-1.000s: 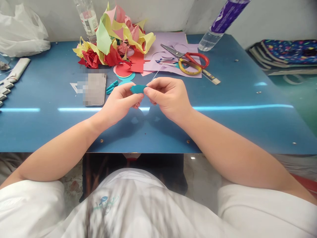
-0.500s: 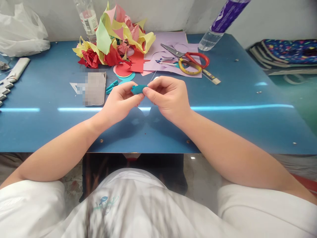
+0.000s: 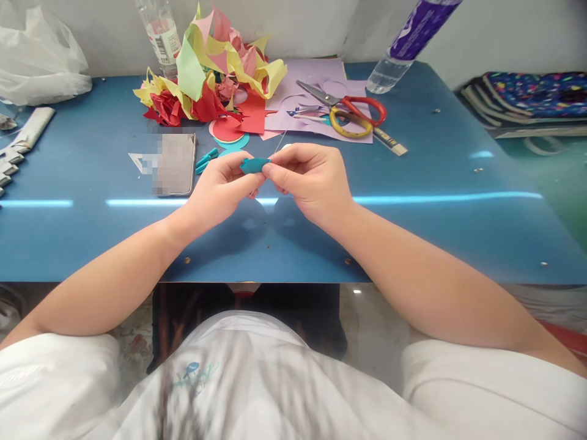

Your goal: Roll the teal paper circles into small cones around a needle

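Observation:
A small teal piece of paper, folded or curled, is pinched between both hands above the blue table. My left hand grips its left part between thumb and fingers. On the right end, the thumb and forefinger of my right hand are pressed together. A thin pale line, a thread or wire, sticks up behind the right fingers; which hand holds it I cannot tell. Other teal rolled pieces lie just left of my left hand, near teal and red paper circles.
Scissors and a cutter knife lie on purple paper. Crumpled paper flowers fill the back. A phone is at left. Plastic bottles and a white bag stand along the wall.
Both hands stay almost in place, still pinching the teal paper. The paper has turned very slightly between the fingers, and the view has shifted a little.

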Available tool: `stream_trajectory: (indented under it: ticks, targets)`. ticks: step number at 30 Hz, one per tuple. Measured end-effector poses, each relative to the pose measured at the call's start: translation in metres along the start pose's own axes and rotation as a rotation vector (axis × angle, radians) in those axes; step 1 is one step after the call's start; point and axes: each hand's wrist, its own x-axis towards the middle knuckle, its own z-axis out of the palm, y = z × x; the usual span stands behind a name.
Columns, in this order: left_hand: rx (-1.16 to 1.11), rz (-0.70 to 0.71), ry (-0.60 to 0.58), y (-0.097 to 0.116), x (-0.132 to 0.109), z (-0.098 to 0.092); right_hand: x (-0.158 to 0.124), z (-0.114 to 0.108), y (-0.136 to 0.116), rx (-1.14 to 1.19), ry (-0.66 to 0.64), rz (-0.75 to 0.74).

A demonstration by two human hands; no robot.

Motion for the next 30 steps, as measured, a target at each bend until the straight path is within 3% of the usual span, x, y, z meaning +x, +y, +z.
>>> stream_trajectory:
  ticks: [18,30]
  targets:
    - [0.148,0.139,-0.027,0.0010,0.0000,0.0004,-0.0009,-0.0018,-0.0054,-0.054,0.021,0.040]
    - [0.028,0.060,-0.027,0.0050,-0.0008,-0.0020,-0.0020,-0.0033,-0.0061,-0.040,-0.025,0.032]
